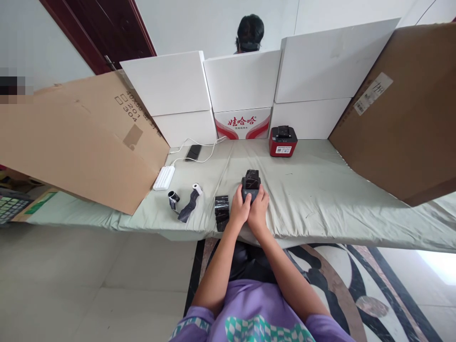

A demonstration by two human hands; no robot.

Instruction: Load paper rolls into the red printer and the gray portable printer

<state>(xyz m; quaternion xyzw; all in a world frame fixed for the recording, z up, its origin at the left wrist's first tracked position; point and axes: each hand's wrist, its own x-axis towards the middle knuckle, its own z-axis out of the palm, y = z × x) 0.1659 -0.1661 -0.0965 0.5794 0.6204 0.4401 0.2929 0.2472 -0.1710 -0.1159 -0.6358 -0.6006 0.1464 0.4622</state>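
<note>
Both my hands close around a small black receipt printer [251, 186] near the front of the covered table. My left hand [239, 206] grips its left side, with the thumb on its front face. My right hand [259, 205] wraps the right side. A shiny dark strip [252, 175] stands up from the printer's top. Just left of my left hand lies a roll of glossy black tape or film [221, 207], partly unrolled. Farther left are a small paper roll [196, 188] with a dark strip trailing from it and a small black roll [173, 195].
A red and black printer [283, 142] stands at the back. To the left are a black phone [193, 153], a white power bank [164, 178] and a white cable [199, 160]. White boxes [242, 83] line the back; cardboard panels [89, 137] flank the table. Behind the boxes, a head shows.
</note>
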